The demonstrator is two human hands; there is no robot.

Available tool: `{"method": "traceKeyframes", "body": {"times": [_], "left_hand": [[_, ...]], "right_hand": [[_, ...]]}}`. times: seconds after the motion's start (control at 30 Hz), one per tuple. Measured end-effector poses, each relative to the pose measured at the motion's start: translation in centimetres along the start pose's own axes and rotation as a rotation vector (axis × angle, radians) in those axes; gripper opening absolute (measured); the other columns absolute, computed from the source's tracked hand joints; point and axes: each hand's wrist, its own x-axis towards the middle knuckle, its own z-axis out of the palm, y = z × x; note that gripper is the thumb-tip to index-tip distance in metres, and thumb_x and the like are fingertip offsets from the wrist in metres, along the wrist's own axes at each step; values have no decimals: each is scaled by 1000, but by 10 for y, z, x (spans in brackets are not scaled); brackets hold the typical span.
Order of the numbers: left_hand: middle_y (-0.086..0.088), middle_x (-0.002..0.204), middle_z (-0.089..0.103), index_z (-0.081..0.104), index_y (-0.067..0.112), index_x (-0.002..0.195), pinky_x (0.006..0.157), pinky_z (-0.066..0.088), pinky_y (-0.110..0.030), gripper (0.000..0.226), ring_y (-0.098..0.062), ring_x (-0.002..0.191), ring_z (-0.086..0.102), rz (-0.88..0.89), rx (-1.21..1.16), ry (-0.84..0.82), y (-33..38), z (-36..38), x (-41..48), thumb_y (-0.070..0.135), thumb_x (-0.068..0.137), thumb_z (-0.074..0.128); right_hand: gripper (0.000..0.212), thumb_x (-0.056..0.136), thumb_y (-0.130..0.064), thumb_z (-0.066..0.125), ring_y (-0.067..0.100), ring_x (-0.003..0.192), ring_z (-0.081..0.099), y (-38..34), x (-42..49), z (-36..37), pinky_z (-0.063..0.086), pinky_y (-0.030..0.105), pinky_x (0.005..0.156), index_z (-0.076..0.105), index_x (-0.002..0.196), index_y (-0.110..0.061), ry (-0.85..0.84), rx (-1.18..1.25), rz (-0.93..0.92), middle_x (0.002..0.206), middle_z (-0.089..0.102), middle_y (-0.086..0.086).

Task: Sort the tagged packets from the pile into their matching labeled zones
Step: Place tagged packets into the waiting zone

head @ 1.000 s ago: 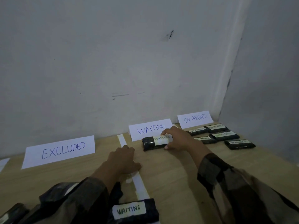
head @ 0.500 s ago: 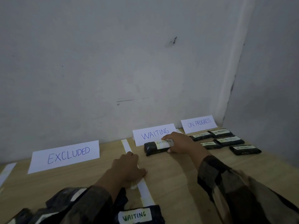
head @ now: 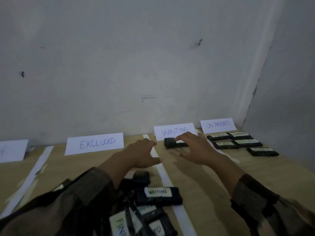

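Four paper cards are standing at the wall: the WAITING card (head: pixel 170 131), the EXCLUDED card (head: pixel 95 143) and a cut-off card (head: pixel 12 150) to its left, the ON PROGRESS card (head: pixel 218 125) to its right. One lone packet (head: pixel 169 143) is lying just before the WAITING card, and five sorted packets (head: pixel 248 143) are lying to its right. Three white strips (head: pixel 163 178) are crossing the surface (head: pixel 204 184). Two hands are showing: left hand (head: pixel 143 154), right hand (head: pixel 194 150). The pile (head: pixel 153 203), nearer than that card, is defying a count.

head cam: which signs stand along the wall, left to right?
Cut-off white sign → EXCLUDED sign → WAITING sign → ON PROGRESS sign
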Motion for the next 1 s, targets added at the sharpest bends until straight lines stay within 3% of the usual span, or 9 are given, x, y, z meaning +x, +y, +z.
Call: {"method": "traceKeyframes", "body": {"times": [0.2, 0.43, 0.57, 0.73, 0.87, 1.0], "left_hand": [[7, 151, 31, 31, 29, 144, 112, 28, -31, 66, -12, 138, 30, 112, -47, 6, -9, -11, -83, 51, 87, 56], [13, 133, 44, 37, 36, 138, 100, 36, -24, 56, -6, 122, 40, 239, 0, 2, -13, 4, -163, 53, 87, 56], [16, 139, 39, 37, 37, 139, 102, 31, -20, 60, -2, 126, 36, 283, 0, -37, -13, 13, -191, 54, 85, 57], [11, 140, 42, 41, 35, 137, 106, 34, -27, 57, -7, 126, 40, 278, 16, -93, -16, 17, -203, 48, 86, 61], [12, 135, 45, 49, 36, 130, 104, 37, -33, 46, -8, 124, 41, 263, -6, -16, -17, 26, -208, 42, 86, 62], [14, 137, 43, 54, 37, 125, 105, 34, -28, 38, -5, 127, 35, 257, -44, 70, -17, 37, -216, 37, 88, 61]], "right_hand": [[37, 84, -43, 62, 1, 123, 39, -58, -72, -8, 11, 43, 115, 53, 120, -39, -45, 81, -178, 127, 49, -19], [37, 86, -48, 60, -2, 119, 39, -111, -134, -4, 6, 31, 112, 53, 121, -39, -115, 178, -281, 121, 47, -20], [47, 79, -60, 48, -1, 117, 41, -129, -157, 5, 20, 32, 109, 53, 121, -40, -140, 193, -326, 120, 49, -20], [41, 84, -49, 60, 4, 115, 44, -145, -177, 7, 33, 31, 102, 53, 124, -38, -165, 185, -336, 121, 47, -18], [44, 85, -47, 62, 2, 111, 47, -149, -192, -3, 43, 28, 94, 49, 126, -42, -271, 189, -308, 123, 43, -19], [43, 83, -47, 64, 2, 110, 46, -144, -211, -14, 43, 28, 93, 50, 123, -43, -397, 90, -275, 120, 39, -21]]}}
